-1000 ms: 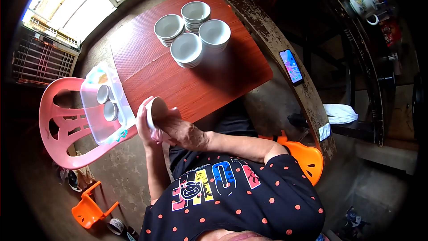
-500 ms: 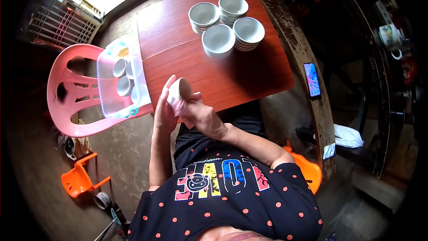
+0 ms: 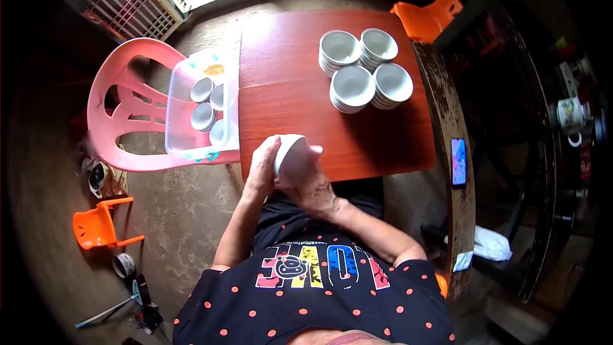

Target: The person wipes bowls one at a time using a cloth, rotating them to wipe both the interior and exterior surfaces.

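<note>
A white bowl [image 3: 290, 155] is tilted on its side between my two hands, over the near edge of the red-brown table. My left hand [image 3: 260, 167] is closed around its left side. On the right side, my right hand [image 3: 313, 190] presses against the bowl, its fingers partly hidden and blurred. Only a sliver of a pale pinkish cloth [image 3: 281, 183] seems to show beneath the bowl. Beyond my hands, stacked white bowls [image 3: 352, 88] stand in several piles on the table.
At left, a pink plastic chair [image 3: 121, 157] carries a clear plastic bin [image 3: 175, 137] with several small bowls [image 3: 203, 115] inside. A phone [image 3: 458, 163] lies on the wooden bench [image 3: 440, 90] to the right. Orange chairs [image 3: 424, 19] stand farther out.
The view has shifted, so the table and bowl piles appear farther right. The bowl in my hands has turned, now showing more of its outside, and the pinkish cloth shows less.
</note>
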The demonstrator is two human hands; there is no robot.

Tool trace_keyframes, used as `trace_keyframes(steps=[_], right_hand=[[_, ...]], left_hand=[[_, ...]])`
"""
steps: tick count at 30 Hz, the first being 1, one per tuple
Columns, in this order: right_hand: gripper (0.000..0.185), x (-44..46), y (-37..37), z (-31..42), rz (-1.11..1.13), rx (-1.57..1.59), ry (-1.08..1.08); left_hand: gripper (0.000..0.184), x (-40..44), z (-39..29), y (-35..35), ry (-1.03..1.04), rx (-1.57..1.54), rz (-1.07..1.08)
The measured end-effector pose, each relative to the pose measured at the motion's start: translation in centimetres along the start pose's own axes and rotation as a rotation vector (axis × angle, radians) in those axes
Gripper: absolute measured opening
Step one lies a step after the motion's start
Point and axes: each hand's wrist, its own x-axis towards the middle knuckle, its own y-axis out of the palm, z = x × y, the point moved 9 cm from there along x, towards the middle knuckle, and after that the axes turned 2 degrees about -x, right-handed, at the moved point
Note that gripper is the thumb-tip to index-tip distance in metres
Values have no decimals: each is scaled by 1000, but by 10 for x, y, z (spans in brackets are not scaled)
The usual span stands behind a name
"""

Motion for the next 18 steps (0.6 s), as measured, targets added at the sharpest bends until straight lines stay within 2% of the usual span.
trace_keyframes(steps=[1, 3, 4, 5, 6, 7, 9, 10, 11, 13, 14, 15, 17, 18], right_hand=[[49, -4, 13, -2, 36, 191, 97], [34, -25, 47, -13, 192, 1274, 667], [37, -15, 36, -13, 85, 1485, 680], [41, -8, 27, -14, -28, 1693, 691], [41, -9, 30, -18, 8, 1666, 565], [31, -16, 41, -21, 63, 1410, 661], [30, 2, 12, 1, 10, 390, 104], [34, 1, 14, -2, -29, 232, 81], [30, 7, 17, -11, 28, 247, 117], [26, -4, 20, -23, -24, 482, 234], [28, -16, 33, -34, 50, 622, 531], [33, -21, 31, -41, -24, 816, 682], [35, -14, 32, -47, -219, 1654, 920], [33, -10, 21, -50, -285, 1695, 1010]], left_hand=[[39, 3, 3, -6, 43, -3, -13], [38, 4, 24, -18, -39, -67, -48], [38, 3, 15, -20, 118, 36, -121], [40, 5, 8, -14, 229, 77, -104], [40, 5, 10, -14, 203, 76, -97], [40, 5, 8, -12, 181, 74, -88], [43, 11, 28, -10, -71, -236, -3], [45, 6, 6, 5, -42, -138, 60], [46, -2, -24, 23, 74, -8, 57], [43, 2, -15, 16, 85, -4, 17], [39, 1, -6, 10, 45, -47, -20], [39, 8, 1, -2, 160, 40, -41], [46, -8, -28, 17, 454, 383, -9], [54, -6, -23, 18, 509, 350, 78]])
